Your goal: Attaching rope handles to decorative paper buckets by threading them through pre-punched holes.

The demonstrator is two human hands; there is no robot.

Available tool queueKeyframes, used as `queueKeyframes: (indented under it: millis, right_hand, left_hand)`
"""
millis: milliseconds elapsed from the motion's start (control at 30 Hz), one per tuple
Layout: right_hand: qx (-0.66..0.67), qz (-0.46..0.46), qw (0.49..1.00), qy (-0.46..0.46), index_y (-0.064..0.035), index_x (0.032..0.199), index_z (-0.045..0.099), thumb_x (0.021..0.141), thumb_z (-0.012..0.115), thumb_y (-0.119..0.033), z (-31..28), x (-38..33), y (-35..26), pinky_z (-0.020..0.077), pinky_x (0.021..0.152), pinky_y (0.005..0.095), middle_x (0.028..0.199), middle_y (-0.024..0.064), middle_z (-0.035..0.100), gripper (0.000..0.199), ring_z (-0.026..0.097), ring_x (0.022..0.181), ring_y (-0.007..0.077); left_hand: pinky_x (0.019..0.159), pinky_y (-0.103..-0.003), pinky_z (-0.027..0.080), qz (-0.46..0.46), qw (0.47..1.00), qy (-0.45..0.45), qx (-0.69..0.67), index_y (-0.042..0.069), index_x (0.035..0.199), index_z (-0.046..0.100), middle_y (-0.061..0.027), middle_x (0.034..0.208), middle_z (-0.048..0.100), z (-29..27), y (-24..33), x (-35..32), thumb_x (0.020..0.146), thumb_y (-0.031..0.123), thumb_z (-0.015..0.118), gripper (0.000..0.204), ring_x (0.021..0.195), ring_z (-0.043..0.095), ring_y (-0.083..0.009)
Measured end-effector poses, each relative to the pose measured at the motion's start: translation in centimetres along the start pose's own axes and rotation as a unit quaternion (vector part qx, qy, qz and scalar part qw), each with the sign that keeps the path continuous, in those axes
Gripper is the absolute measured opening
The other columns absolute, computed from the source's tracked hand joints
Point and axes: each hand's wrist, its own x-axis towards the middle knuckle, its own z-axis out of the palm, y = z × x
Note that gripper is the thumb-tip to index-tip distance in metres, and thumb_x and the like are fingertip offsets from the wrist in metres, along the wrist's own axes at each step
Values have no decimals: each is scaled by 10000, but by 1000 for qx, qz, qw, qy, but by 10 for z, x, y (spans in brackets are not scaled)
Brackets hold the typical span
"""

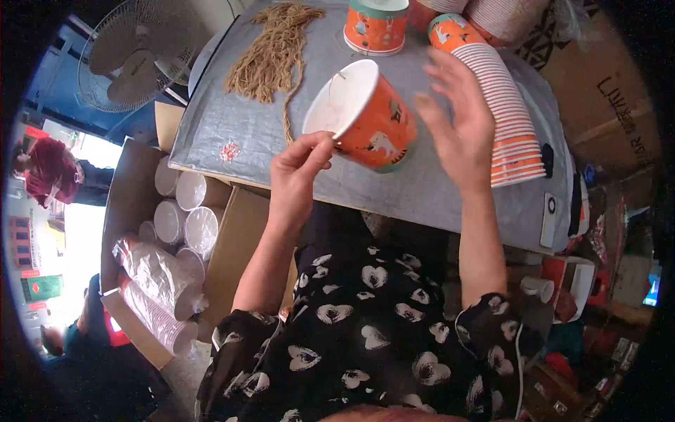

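The table, covered in grey cloth, carries everything named here. A long stack of orange paper cups lies on its side at the table's right part. A bundle of tan twine lies at the table's far left part, with one strand trailing toward the near edge. Another orange cup stands upright at the table's far edge. Above the table's middle, tilted with its white inside showing, is an orange paper cup. The left hand holds it, fingers pinched narrow on the cup's rim. The right hand hovers just beside the cup, fingers spread wide and holding nothing.
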Motion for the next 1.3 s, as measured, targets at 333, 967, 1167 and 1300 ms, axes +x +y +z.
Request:
queueKeyframes:
  millis: [333,967,1167,1300]
  right_hand:
    - [245,189,948,77,-49,1561,238,678,864,-575,-28,-93,39,318,1169,436,1515,76,393,1203,361,1424,230]
    - [-142,17,979,-144,-25,1514,381,858,668,-556,-77,214,74,296,1164,352,1474,145,486,891,455,1365,231]
    - [-297,-17,926,-233,52,1440,454,706,785,-464,-36,303,93,395,1103,416,1451,235,492,956,484,1343,324]
    - [-346,68,896,-270,17,1422,501,663,804,-486,-8,318,106,421,1076,364,1382,233,560,960,540,1289,318]
  left_hand:
    - [762,-211,495,-163,923,-87,-337,99,1160,677,47,952,656,43,-9,-17,1006,211,616,200,832,589,-47]
    - [630,-235,452,-32,952,-126,-276,105,1291,600,51,795,616,26,41,263,1004,253,611,323,774,600,-124]
    - [685,-276,514,-59,925,-142,-347,116,1199,661,23,690,623,28,7,338,996,258,619,252,745,627,-135]
    - [579,-237,480,-71,945,-115,-299,79,1184,571,2,765,605,21,-25,357,1024,216,569,211,695,614,-146]
